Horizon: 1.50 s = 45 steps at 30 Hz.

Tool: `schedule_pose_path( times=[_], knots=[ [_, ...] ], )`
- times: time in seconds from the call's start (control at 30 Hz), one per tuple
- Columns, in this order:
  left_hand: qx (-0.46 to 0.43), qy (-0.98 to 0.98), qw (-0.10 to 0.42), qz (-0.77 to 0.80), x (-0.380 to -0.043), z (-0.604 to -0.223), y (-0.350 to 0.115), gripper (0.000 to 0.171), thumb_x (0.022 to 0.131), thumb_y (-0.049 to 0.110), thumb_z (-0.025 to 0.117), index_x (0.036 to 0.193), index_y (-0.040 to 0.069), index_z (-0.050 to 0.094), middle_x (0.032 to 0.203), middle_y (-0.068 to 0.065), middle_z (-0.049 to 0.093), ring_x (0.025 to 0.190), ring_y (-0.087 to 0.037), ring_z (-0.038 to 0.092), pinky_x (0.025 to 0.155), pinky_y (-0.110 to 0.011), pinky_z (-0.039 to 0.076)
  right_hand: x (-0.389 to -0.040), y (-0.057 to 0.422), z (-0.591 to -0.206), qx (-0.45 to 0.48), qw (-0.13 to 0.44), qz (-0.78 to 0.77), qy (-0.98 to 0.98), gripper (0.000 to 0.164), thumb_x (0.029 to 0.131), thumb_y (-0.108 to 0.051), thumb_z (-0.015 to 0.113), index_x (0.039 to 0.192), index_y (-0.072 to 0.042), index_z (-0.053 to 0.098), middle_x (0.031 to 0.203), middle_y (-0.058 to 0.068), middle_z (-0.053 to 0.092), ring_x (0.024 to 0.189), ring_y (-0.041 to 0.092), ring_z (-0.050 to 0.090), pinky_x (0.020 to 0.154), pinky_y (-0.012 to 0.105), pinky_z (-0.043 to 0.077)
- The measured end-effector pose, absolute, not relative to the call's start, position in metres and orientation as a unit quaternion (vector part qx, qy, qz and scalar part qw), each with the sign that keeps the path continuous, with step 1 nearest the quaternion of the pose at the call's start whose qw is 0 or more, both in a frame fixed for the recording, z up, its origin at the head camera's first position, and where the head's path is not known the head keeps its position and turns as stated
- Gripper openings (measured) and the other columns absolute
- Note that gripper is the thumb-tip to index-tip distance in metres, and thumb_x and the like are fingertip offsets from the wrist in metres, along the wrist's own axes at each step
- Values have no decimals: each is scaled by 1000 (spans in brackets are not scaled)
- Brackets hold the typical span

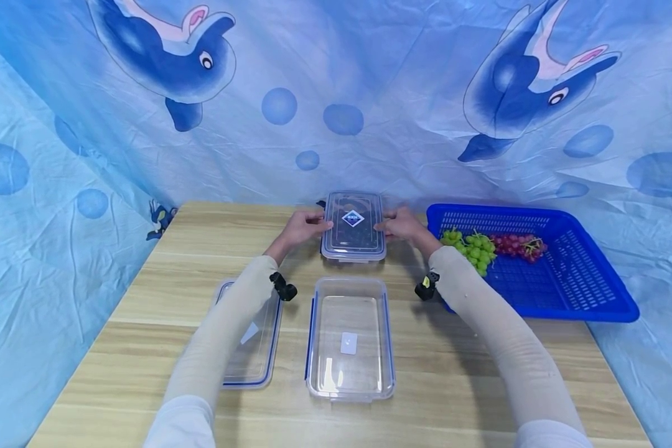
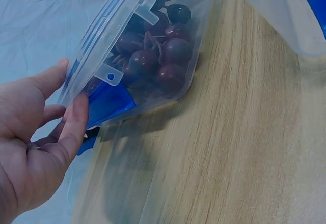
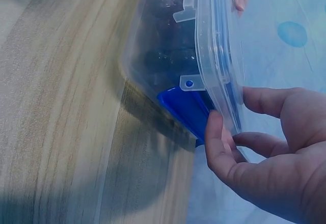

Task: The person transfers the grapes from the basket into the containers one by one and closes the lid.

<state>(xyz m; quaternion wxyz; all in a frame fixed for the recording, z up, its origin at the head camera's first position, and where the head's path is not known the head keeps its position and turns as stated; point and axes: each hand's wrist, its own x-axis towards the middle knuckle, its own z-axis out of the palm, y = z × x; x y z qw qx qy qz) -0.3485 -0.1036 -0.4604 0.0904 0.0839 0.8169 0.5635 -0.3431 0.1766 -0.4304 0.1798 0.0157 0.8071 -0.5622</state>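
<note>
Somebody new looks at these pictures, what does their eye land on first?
Probably the bright blue basket on the right, holding green grapes and red grapes. Next, the lidded container at the far middle, dark grapes inside, gripped by left hand and right hand. Behind, big cartoon dolphins decorate the blue backdrop.

Lidded container (image 1: pixel 354 239) behind open container (image 1: pixel 350 284), lid (image 1: pixel 257 356) at left, grapes (image 1: pixel 478 250) in basket (image 1: pixel 543 286) at right
</note>
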Motion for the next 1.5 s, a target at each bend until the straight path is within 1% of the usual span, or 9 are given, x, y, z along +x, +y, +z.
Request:
schedule_pose_path(
  times=[0.27, 0.4, 0.47, 0.5, 0.6, 0.7, 1.03, 1.27, 1.5],
  knots=[
    [87, 811, 91, 571, -350, -463, -104, 61, 94, 21, 76, 145, -4, 52, 129, -24, 66, 113, -33, 66, 92, -36, 61, -342, 179, -431, 19, 178, -545, 819, 68, 100, -15, 66, 156, 5, 33, 137, 31, 59, 119, 44, 63, 102, 52, 55],
    [84, 803, 94, 583, -351, -464, -105, 61, 94, 20, 77, 144, -4, 53, 128, -24, 66, 113, -32, 66, 91, -34, 61, -340, 181, -429, 32, 180, -563, 806, 75, 103, -24, 63, 159, 4, 23, 93, 15, 64, 98, 38, 63, 102, 56, 54],
    [82, 801, 97, 584, -352, -464, -105, 61, 94, 21, 77, 144, -3, 53, 128, -23, 66, 112, -32, 66, 91, -35, 61, -338, 182, -428, 36, 184, -569, 800, 78, 103, -26, 62, 160, 4, 17, 74, 5, 49, 82, 33, 54, 100, 58, 54],
    [82, 802, 97, 584, -352, -464, -104, 61, 94, 21, 77, 144, -3, 53, 128, -23, 66, 112, -32, 66, 91, -36, 61, -338, 183, -427, 39, 189, -570, 798, 79, 104, -26, 61, 161, 4, 15, 75, 6, 50, 84, 33, 54, 100, 59, 54],
    [79, 800, 100, 586, -352, -464, -104, 61, 93, 21, 77, 144, -3, 53, 128, -24, 66, 112, -32, 66, 94, -40, 60, -336, 183, -426, 47, 219, -575, 787, 85, 105, -29, 59, 163, 0, 5, 118, 25, 62, 108, 40, 62, 101, 62, 52],
    [79, 797, 100, 590, -351, -463, -103, 61, 94, 20, 77, 144, -4, 53, 127, -24, 66, 112, -33, 66, 96, -43, 59, -335, 183, -426, 51, 261, -585, 766, 88, 105, -32, 57, 163, -4, -3, 163, 31, 22, 145, 51, 33, 105, 65, 48],
    [76, 806, 96, 579, -349, -462, -102, 60, 94, 20, 76, 144, -4, 53, 127, -24, 66, 113, -33, 65, 97, -45, 59, -336, 183, -429, 46, 309, -588, 746, 68, 106, -29, 56, 155, -2, 18, 138, 27, 58, 119, 38, 64, 95, 56, 58],
    [78, 803, 98, 582, -350, -460, -101, 61, 94, 19, 77, 144, -4, 53, 127, -25, 67, 113, -35, 65, 96, -45, 59, -332, 183, -427, 74, 265, -567, 776, 95, 100, -29, 66, 163, -4, -1, 157, 26, 40, 139, 41, 47, 108, 53, 51],
    [77, 816, 94, 565, -350, -459, -102, 60, 94, 22, 77, 144, -3, 54, 128, -23, 67, 116, -33, 64, 94, -37, 60, -331, 174, -431, 74, 175, -559, 807, 58, 95, -17, 72, 146, 1, 51, 136, 23, 63, 120, 37, 65, 100, 49, 57]
  ],
)
